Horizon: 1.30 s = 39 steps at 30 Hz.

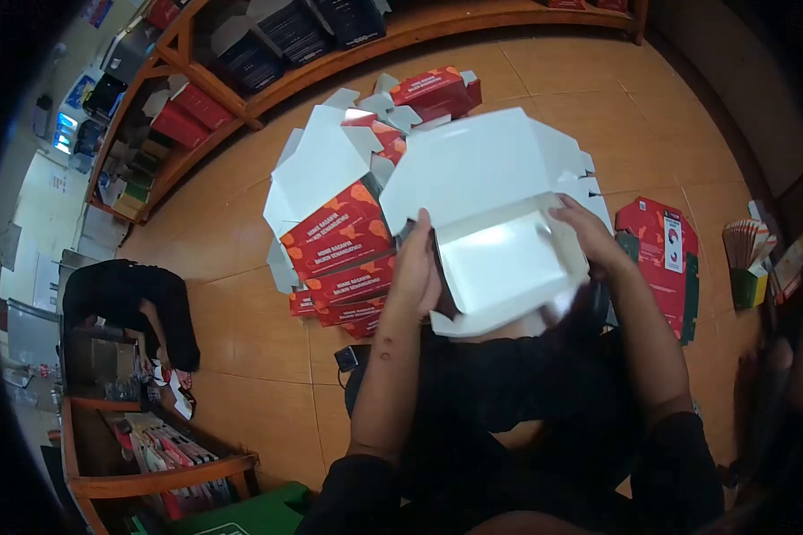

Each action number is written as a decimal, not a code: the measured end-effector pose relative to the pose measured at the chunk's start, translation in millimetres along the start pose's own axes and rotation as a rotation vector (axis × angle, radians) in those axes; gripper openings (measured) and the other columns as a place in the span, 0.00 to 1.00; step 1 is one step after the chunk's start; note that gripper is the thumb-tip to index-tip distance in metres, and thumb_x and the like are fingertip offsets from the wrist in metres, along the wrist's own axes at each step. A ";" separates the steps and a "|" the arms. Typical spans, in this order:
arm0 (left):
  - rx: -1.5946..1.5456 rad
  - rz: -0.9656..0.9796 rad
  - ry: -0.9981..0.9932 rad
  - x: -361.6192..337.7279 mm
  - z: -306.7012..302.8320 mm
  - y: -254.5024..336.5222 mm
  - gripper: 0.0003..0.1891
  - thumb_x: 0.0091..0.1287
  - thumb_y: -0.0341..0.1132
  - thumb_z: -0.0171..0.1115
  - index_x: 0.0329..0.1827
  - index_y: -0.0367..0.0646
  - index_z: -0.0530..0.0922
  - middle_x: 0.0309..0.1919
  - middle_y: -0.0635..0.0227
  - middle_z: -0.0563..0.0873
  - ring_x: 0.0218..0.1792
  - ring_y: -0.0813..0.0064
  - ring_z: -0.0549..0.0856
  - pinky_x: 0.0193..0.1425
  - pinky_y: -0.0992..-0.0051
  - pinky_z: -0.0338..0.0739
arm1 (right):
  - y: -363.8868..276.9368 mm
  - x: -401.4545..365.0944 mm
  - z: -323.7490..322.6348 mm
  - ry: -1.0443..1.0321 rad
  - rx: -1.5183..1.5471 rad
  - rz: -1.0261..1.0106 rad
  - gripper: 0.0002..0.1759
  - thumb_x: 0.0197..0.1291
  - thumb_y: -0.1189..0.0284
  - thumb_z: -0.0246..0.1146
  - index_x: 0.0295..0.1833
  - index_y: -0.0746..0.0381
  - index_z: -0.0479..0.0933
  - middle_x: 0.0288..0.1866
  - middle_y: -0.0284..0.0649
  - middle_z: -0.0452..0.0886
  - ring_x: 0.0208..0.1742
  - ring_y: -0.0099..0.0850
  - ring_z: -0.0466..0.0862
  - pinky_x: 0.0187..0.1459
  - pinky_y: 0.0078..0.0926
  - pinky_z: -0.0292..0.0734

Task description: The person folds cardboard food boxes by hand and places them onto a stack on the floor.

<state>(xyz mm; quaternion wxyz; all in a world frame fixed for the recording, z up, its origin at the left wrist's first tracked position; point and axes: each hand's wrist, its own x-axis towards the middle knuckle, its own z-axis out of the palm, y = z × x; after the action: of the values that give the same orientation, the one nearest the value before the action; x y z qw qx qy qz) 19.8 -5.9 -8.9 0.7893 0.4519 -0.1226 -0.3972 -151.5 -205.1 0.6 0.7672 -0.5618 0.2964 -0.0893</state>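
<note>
Between my hands is a cardboard box [500,259], its white inside facing me and its large lid flap raised away from me. My left hand [417,272] grips the box's left wall, fingers mostly behind it. At the upper right corner my right hand [589,234] holds the side wall, fingers bent over the edge. A narrow front flap juts out toward my lap. Just beyond and left stands a pile of red printed boxes [343,232] with white lids open. Flat red and green cardboard sheets [656,259] lie on the floor to the right.
Wooden shelves [455,36] with dark blue and red boxes run along the back and left. Another person [134,308] in dark clothes bends at the left. A small box of folded cartons [749,259] stands far right. A wooden rack [161,481] holds flat packs at lower left.
</note>
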 end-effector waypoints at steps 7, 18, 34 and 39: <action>0.275 0.210 0.257 -6.0 -1.6 20.2 0.31 0.79 0.57 0.38 0.68 0.38 0.65 0.62 0.56 0.76 0.61 0.63 0.77 0.62 0.66 0.72 | 1.7 5.5 -9.9 0.171 0.273 -0.045 0.32 0.69 0.65 0.52 0.76 0.59 0.57 0.64 0.42 0.72 0.61 0.31 0.76 0.61 0.30 0.73; 0.496 0.667 0.089 -33.0 51.9 -19.9 0.25 0.76 0.32 0.54 0.72 0.28 0.63 0.66 0.51 0.73 0.63 0.67 0.77 0.67 0.68 0.72 | 19.1 27.5 -22.5 0.252 0.346 -0.360 0.32 0.67 0.74 0.54 0.76 0.62 0.56 0.63 0.43 0.74 0.58 0.31 0.78 0.59 0.28 0.73; 1.086 1.319 0.044 -39.2 40.1 -8.7 0.15 0.65 0.20 0.55 0.55 0.30 0.79 0.53 0.50 0.85 0.56 0.57 0.84 0.63 0.63 0.76 | 40.6 30.4 -13.4 0.450 0.161 -0.609 0.14 0.70 0.75 0.55 0.59 0.65 0.72 0.57 0.38 0.79 0.56 0.27 0.77 0.60 0.26 0.69; 1.120 1.196 0.140 -35.0 38.8 -5.8 0.12 0.66 0.24 0.61 0.51 0.32 0.80 0.50 0.52 0.85 0.55 0.60 0.84 0.61 0.64 0.75 | 26.3 26.5 -13.0 0.370 -0.085 -0.853 0.17 0.70 0.71 0.58 0.61 0.65 0.69 0.64 0.48 0.76 0.66 0.34 0.74 0.66 0.30 0.68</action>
<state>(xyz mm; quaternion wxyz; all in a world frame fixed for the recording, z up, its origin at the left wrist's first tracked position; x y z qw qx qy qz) -27.6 -5.6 14.0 0.5309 0.6609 -0.4733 0.2397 -142.5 -218.7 -35.4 0.5725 -0.6390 0.1744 -0.4832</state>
